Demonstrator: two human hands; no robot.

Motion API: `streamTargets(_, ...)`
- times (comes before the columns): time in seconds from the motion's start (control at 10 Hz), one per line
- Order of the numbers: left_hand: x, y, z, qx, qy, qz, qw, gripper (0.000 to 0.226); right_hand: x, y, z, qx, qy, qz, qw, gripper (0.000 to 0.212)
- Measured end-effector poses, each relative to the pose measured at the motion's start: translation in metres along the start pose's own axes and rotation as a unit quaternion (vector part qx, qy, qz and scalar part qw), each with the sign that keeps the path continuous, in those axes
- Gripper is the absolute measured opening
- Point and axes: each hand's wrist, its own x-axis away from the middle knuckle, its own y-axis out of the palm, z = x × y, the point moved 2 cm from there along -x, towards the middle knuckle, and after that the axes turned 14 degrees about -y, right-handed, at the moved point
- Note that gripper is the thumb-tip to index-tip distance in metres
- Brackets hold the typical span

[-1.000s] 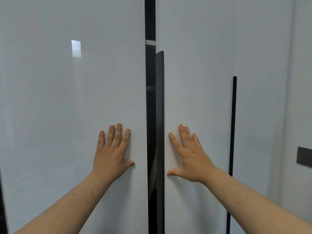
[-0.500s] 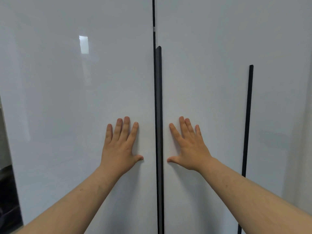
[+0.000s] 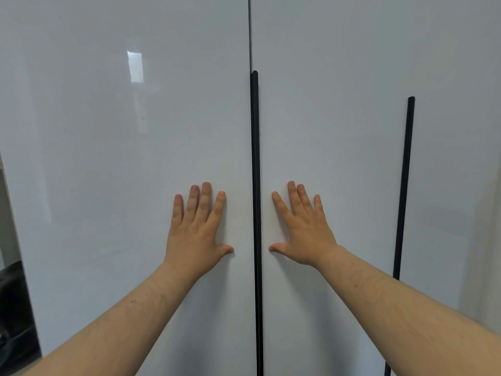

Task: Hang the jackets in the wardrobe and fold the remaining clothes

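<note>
Head view: left hand [image 3: 196, 232] flat on the left wardrobe door [image 3: 122, 185], fingers [image 3: 206, 196] straight and slightly spread, holding nothing. Right hand [image 3: 303, 232] likewise flat on the right wardrobe door [image 3: 333, 131], fingers straight, slightly spread. Doors apparently shut, meeting at a long vertical black handle [image 3: 254, 158], running upright between the two hands, just beside each thumb, about equally near. Second black handle [image 3: 406, 172] farther right. No jackets or clothes in view.

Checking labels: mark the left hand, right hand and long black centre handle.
left hand [image 3: 195, 234], head view, back of hand.
right hand [image 3: 306, 234], head view, back of hand.
long black centre handle [image 3: 255, 164], head view, mid-length.
</note>
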Motion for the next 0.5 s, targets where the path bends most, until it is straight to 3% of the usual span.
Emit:
streamTargets(0.2,0.001,-0.005,0.004,-0.021,-0.001,-0.011,1.0,0.127,-0.002,-0.001,-0.008,0.001,0.013,-0.013,1.0,0.125)
streamTargets(0.3,0.0,-0.014,0.005,-0.027,0.0,-0.024,0.999,0.109,0.001,-0.005,-0.013,-0.011,0.024,-0.027,0.999,0.12)
streamTargets(0.4,-0.001,-0.027,0.003,-0.016,0.011,-0.039,0.999,0.081,0.008,-0.018,-0.021,-0.054,0.023,-0.032,0.998,0.101)
streamTargets(0.5,-0.009,-0.046,-0.002,0.067,0.0,-0.091,0.994,0.059,0.019,-0.033,-0.024,-0.119,0.015,-0.068,0.99,0.079)
